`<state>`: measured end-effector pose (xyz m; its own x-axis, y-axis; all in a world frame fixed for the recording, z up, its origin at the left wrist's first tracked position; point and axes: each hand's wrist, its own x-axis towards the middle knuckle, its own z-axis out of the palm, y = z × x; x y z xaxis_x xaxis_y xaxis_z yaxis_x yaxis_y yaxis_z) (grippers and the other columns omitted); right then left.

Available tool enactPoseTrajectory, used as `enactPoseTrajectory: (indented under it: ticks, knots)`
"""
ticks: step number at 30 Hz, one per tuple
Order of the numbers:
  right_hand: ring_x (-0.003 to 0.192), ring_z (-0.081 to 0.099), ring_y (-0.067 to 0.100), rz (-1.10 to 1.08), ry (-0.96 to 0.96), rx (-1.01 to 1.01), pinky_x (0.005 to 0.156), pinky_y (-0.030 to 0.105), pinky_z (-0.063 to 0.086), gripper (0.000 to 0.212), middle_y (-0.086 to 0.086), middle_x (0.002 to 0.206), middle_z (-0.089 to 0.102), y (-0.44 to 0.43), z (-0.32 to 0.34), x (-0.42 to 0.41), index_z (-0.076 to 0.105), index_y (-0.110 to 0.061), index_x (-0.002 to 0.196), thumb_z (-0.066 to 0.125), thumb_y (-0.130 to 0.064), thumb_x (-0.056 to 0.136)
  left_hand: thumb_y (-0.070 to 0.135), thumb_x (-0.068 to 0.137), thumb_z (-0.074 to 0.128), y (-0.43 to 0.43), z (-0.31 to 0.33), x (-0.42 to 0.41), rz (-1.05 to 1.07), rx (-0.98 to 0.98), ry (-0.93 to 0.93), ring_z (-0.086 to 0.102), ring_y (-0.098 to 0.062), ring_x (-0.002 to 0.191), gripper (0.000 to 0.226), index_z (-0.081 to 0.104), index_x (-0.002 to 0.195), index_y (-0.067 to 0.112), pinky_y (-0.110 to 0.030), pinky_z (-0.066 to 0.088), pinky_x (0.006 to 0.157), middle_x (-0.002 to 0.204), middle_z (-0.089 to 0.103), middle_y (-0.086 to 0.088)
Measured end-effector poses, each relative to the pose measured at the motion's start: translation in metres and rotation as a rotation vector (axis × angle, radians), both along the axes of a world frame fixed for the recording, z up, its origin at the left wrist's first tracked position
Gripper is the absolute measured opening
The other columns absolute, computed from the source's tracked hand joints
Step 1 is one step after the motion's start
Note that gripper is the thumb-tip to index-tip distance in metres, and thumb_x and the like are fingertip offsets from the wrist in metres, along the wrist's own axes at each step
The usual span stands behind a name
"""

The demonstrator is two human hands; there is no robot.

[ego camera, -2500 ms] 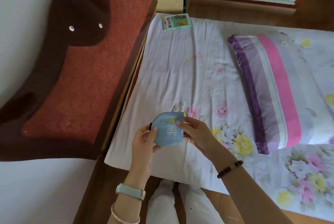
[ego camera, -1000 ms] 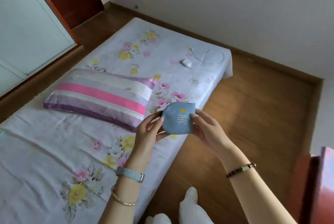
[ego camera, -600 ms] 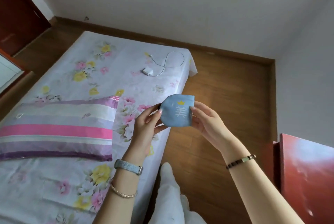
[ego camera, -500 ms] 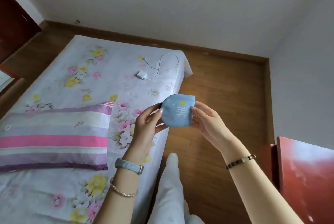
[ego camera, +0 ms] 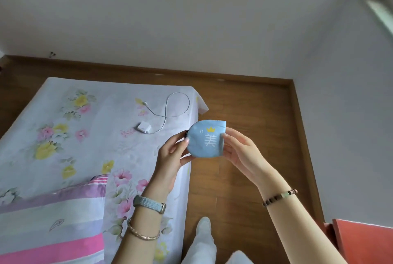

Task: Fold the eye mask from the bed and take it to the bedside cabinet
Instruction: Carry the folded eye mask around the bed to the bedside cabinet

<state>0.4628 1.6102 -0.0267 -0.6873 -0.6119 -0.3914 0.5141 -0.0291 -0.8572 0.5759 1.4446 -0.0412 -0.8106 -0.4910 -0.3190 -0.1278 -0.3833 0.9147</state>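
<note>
The folded light-blue eye mask (ego camera: 204, 139), printed with a white character and a small yellow crown, is held up in the air over the bed's edge and the wooden floor. My left hand (ego camera: 170, 156) pinches its left side and my right hand (ego camera: 239, 153) pinches its right side. A bit of black strap shows at the mask's left edge. A red surface (ego camera: 363, 240) sits at the lower right corner; I cannot tell whether it is the bedside cabinet.
The bed (ego camera: 63, 127) with a floral sheet fills the left. A white charger with its cable (ego camera: 145, 127) lies near the bed's far corner. A striped pillow (ego camera: 49, 221) is at the lower left. Wooden floor (ego camera: 251, 110) lies to the right, with white walls beyond.
The view has swung from the headboard end of the bed towards its foot and the floor at the right. Both hands have kept the folded mask held between them.
</note>
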Motion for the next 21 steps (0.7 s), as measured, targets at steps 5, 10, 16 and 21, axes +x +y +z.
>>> enactPoseTrajectory:
  ticks: [5,10,16,21]
  knots:
    - [0.108,0.065,0.032,-0.033,0.0,-0.023,0.101,0.049,0.05,0.032,0.025,0.13,0.065,-0.015,0.0,-0.055,0.062,-0.005,0.129,0.051,-0.014,0.101,0.018,0.096,0.058,-0.021,0.003,-0.061,-0.046,-0.007,-0.008,0.072,-0.021,0.096,0.027,0.068,0.121,0.017,-0.042,0.058,0.087,0.107,0.077,-0.001]
    - [0.108,0.064,0.033,-0.045,-0.006,-0.039,0.099,0.048,0.05,0.032,0.028,0.131,0.062,-0.024,-0.009,-0.115,0.061,-0.003,0.13,0.046,-0.011,0.102,0.015,0.096,0.058,-0.028,0.001,-0.121,-0.038,0.004,-0.015,0.071,-0.025,0.101,0.028,0.066,0.123,0.014,-0.04,0.059,0.083,0.115,0.073,-0.009]
    - [0.108,0.065,0.03,-0.039,-0.012,-0.059,0.096,0.043,0.054,0.031,0.027,0.128,0.065,-0.043,-0.017,-0.2,0.061,-0.005,0.129,0.048,-0.011,0.102,0.015,0.096,0.058,-0.043,-0.004,-0.204,0.013,-0.011,-0.031,0.072,-0.022,0.099,0.026,0.068,0.12,0.014,-0.035,0.059,0.077,0.113,0.073,-0.007]
    - [0.109,0.064,0.032,-0.041,-0.021,-0.04,0.098,0.045,0.053,0.029,0.026,0.126,0.066,-0.045,-0.015,-0.282,0.064,-0.009,0.127,0.051,-0.011,0.1,0.015,0.096,0.059,-0.044,-0.006,-0.285,0.048,-0.005,-0.03,0.066,-0.029,0.114,0.026,0.068,0.12,0.014,-0.042,0.06,0.083,0.124,0.069,-0.01]
